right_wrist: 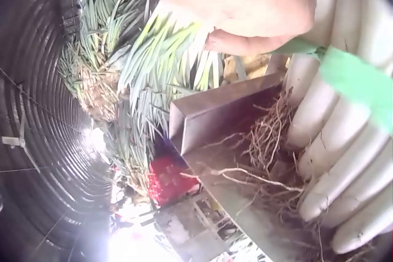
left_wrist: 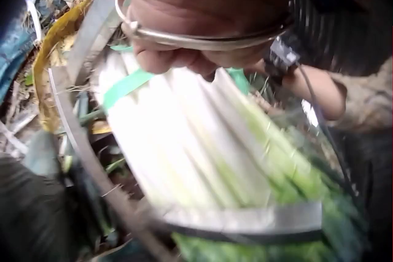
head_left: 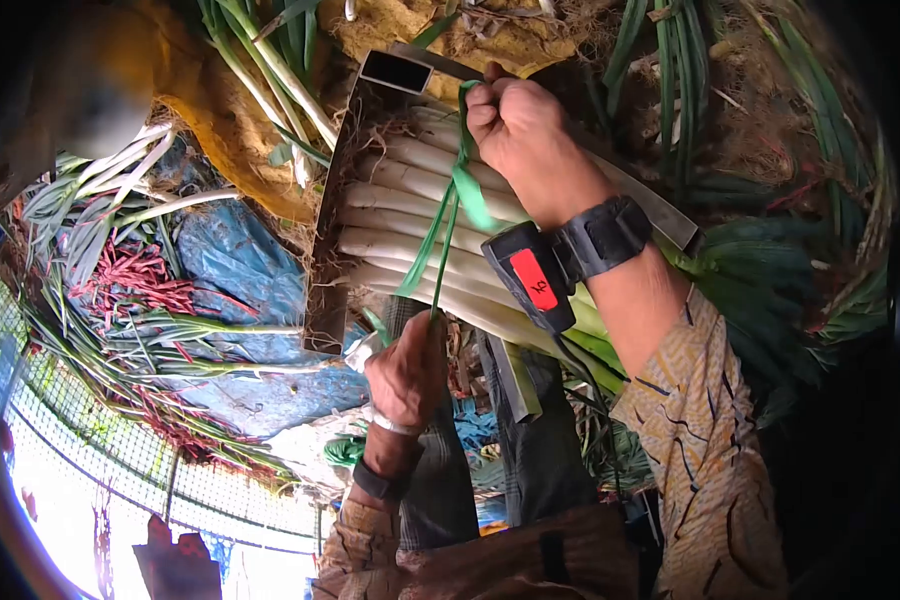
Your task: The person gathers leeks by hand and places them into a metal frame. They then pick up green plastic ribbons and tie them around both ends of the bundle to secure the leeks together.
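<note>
A row of thick white green onions [head_left: 410, 240] lies in a metal frame [head_left: 327, 215], roots against its end plate. Across their white stalks runs a green plastic ribbon [head_left: 448, 225], crossing over itself above them. My right hand [head_left: 525, 135] grips one end of this ribbon at the far side of the bundle. On the near side, my left hand [head_left: 408, 375] holds the ribbon's other strands in curled fingers. The left wrist view shows the ribbon [left_wrist: 126, 89] flat round the stalks, just beside the left fingers. In the right wrist view, the ribbon [right_wrist: 353, 78] leads from the fingers over the stalks.
Loose green onions [head_left: 270, 80] lie on yellow sheeting beyond the frame, others on a blue tarp [head_left: 245, 260] at left. A heap of red strips [head_left: 135, 280] is among them. A metal bar [left_wrist: 245, 219] crosses the bundle toward its leaves. A mesh fence [head_left: 100, 450] stands behind.
</note>
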The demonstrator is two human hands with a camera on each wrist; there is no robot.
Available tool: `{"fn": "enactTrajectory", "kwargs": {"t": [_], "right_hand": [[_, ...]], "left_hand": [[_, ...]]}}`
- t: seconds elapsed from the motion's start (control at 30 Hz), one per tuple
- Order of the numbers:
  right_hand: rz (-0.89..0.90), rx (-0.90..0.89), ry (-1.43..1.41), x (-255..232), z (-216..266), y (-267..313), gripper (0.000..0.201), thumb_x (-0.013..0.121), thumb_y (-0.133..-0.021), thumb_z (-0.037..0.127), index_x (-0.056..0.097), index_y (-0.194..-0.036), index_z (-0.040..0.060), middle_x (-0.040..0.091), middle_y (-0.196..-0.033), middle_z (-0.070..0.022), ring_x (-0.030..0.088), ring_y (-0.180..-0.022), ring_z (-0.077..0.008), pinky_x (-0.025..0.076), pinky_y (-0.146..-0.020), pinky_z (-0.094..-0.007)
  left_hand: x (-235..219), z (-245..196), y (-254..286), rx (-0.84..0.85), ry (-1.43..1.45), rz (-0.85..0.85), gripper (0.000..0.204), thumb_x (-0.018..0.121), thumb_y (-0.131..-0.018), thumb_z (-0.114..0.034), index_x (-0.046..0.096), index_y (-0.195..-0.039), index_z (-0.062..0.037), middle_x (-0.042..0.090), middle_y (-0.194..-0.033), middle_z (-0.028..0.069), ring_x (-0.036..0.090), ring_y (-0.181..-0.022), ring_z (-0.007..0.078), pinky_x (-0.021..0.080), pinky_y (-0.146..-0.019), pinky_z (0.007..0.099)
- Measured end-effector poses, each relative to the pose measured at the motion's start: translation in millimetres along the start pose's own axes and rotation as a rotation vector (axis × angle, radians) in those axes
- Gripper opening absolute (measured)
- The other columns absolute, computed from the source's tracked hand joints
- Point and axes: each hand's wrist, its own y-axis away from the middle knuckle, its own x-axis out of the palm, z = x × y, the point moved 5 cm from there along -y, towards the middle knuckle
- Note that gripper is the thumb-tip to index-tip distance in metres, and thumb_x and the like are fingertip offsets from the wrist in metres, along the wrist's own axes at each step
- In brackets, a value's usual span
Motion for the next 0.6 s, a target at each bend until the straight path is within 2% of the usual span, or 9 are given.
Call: {"fn": "enactTrajectory", "kwargs": {"t": [0.03,0.13,0.17,0.27,0.33,0.37,0.43,0.5,0.6], "right_hand": [[0.119,-0.033,-0.031,-5.9,-3.2,-3.9,0.018,0.037,-0.095,0.007,0.053,-0.101,0.0002,0.052,-0.075,-0.0108,0.053,-0.056,-0.0182,0.046,-0.047,-0.0238],[0.027,-0.03,0.098,-1.1,3.4,3.8,0.011,0.04,-0.095,0.005,0.05,-0.098,0.0022,0.053,-0.076,-0.0112,0.054,-0.059,-0.0183,0.049,-0.046,-0.0233],[0.013,-0.055,0.13,-3.5,5.3,4.5,0.015,0.037,-0.096,0.006,0.05,-0.101,0.0013,0.057,-0.083,-0.0139,0.06,-0.065,-0.0215,0.053,-0.05,-0.0253],[0.048,-0.116,0.184,-2.1,3.9,28.2,0.016,0.037,-0.096,0.007,0.05,-0.104,0.0006,0.059,-0.092,-0.017,0.063,-0.072,-0.023,0.053,-0.052,-0.0254],[0.103,-0.184,0.325,-2.9,-1.0,25.2,0.021,0.036,-0.096,0.006,0.052,-0.108,-0.0016,0.06,-0.096,-0.0187,0.065,-0.079,-0.0241,0.055,-0.057,-0.0277],[0.111,-0.206,0.392,-0.9,-1.6,23.8,0.023,0.036,-0.096,0.005,0.052,-0.109,-0.0025,0.06,-0.096,-0.0184,0.065,-0.08,-0.0243,0.056,-0.058,-0.0285],[0.138,-0.246,0.512,0.7,0.8,23.2,0.025,0.035,-0.095,0.004,0.054,-0.11,-0.0044,0.061,-0.095,-0.0173,0.066,-0.081,-0.0255,0.057,-0.062,-0.0309],[0.168,-0.269,0.526,4.3,0.8,21.1,0.025,0.036,-0.095,0.005,0.054,-0.109,-0.0043,0.061,-0.096,-0.0174,0.066,-0.082,-0.0262,0.057,-0.063,-0.0312],[0.139,-0.308,0.613,10.3,-3.6,20.5,0.022,0.038,-0.096,0.006,0.054,-0.108,-0.0026,0.064,-0.093,-0.0184,0.068,-0.079,-0.0267,0.058,-0.064,-0.0306]], "left_hand": [[-0.7,3.6,17.8,-0.055,0.065,-0.002,0.012,0.06,-0.087,-0.013,0.06,-0.099,-0.0099,0.061,-0.071,0.0122,0.063,-0.064,0.0282,0.048,-0.053,0.0374],[-7.7,2.3,33.1,-0.082,0.126,0.056,0.015,0.061,-0.086,-0.012,0.062,-0.101,-0.0099,0.064,-0.077,0.0136,0.065,-0.07,0.0309,0.051,-0.059,0.0382],[-13.5,2.0,40.6,-0.084,0.139,0.091,0.013,0.062,-0.086,-0.012,0.063,-0.097,-0.0066,0.065,-0.092,0.0162,0.065,-0.084,0.0318,0.052,-0.072,0.0375],[-55.6,-27.4,13.9,0.071,0.327,-0.004,0.015,0.059,-0.088,-0.016,0.064,-0.092,-0.0025,0.062,-0.109,0.0192,0.06,-0.1,0.0307,0.047,-0.086,0.0347],[-72.9,-49.3,-25.6,0.12,0.56,-0.091,0.029,0.054,-0.093,-0.025,0.063,-0.086,0.0022,0.056,-0.117,0.0209,0.055,-0.108,0.0292,0.041,-0.091,0.0339],[-68.4,-57.7,-52.5,0.099,0.81,-0.085,0.033,0.052,-0.094,-0.027,0.062,-0.089,0.0034,0.058,-0.113,0.0195,0.056,-0.102,0.0275,0.041,-0.089,0.0329],[-50.5,-57.7,-64.5,-0.052,1.192,-0.156,0.034,0.047,-0.096,-0.028,0.059,-0.088,0.0037,0.058,-0.099,0.0159,0.055,-0.09,0.0242,0.042,-0.083,0.0328],[-22.6,-39.1,-56.0,-0.315,1.441,-0.311,0.032,0.042,-0.098,-0.024,0.053,-0.083,0.0019,0.055,-0.081,0.0114,0.052,-0.076,0.0212,0.043,-0.075,0.0344],[-15.9,-31.5,-26.5,-0.225,1.523,-0.318,0.037,0.04,-0.099,-0.023,0.037,-0.066,-0.0064,0.043,-0.059,0.0056,0.038,-0.055,0.0174,0.04,-0.065,0.0358]]}}
